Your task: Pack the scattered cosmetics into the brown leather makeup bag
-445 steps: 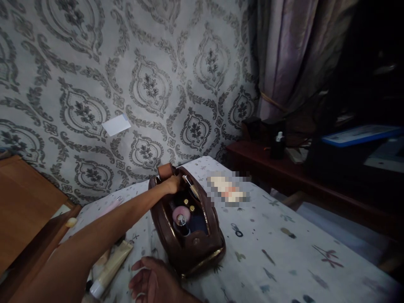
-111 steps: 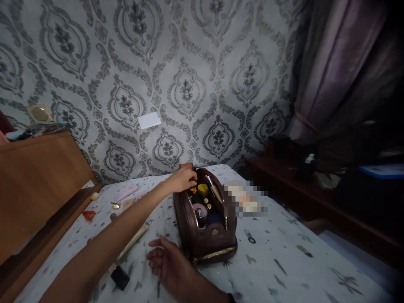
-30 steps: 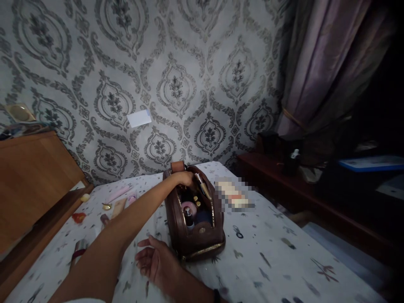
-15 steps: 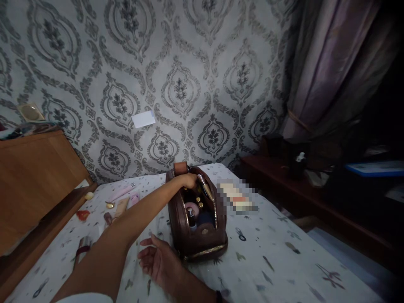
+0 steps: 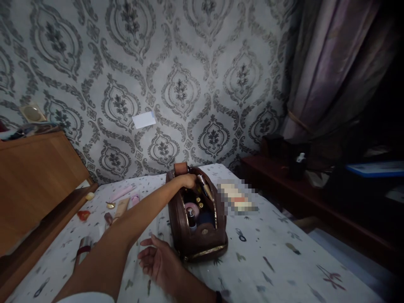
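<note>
A brown bag (image 5: 176, 235) stands unzipped on the white patterned sheet (image 5: 268, 235). My left hand (image 5: 190, 181) reaches into its far end; the fingers are hidden inside, so I cannot tell what they hold. Inside the bag I see a capped beige tube (image 5: 205, 187), a small dark bottle with a shiny cap (image 5: 191, 217), a pink round item (image 5: 192, 206) and small gold caps (image 5: 200, 203). My right hand (image 5: 162, 261) rests palm up just left of the bag's near end, fingers loosely curled and apart, holding nothing.
On the left lie a pink tube (image 5: 123, 191), a beige tube (image 5: 122, 206), a gold item (image 5: 110, 205), an orange-red item (image 5: 83, 215) and a cylindrical container (image 5: 83, 248). A blurred-out packet (image 5: 236, 197) lies right of the bag. A wooden board (image 5: 41, 181) borders the left.
</note>
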### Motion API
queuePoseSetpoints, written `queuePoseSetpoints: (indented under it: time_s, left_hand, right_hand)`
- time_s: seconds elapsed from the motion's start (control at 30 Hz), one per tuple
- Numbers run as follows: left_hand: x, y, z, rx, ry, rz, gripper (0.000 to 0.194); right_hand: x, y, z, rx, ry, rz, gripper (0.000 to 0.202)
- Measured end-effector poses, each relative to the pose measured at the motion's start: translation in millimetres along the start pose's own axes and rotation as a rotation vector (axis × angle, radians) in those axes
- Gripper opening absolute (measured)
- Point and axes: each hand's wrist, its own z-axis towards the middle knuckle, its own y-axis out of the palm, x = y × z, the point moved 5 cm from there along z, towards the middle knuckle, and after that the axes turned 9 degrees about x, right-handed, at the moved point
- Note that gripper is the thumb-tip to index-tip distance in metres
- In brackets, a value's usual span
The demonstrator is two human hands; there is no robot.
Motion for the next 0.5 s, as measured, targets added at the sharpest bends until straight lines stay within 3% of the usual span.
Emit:
queuePoseSetpoints:
  time_s: [0.5]
  left_hand:
    - [1.5, 1.0, -0.9, -0.009, 0.029, -0.081, 0.039]
  right_hand:
    - [-0.1, 1.5, -1.1, 0.037, 0.007, -0.019, 0.034]
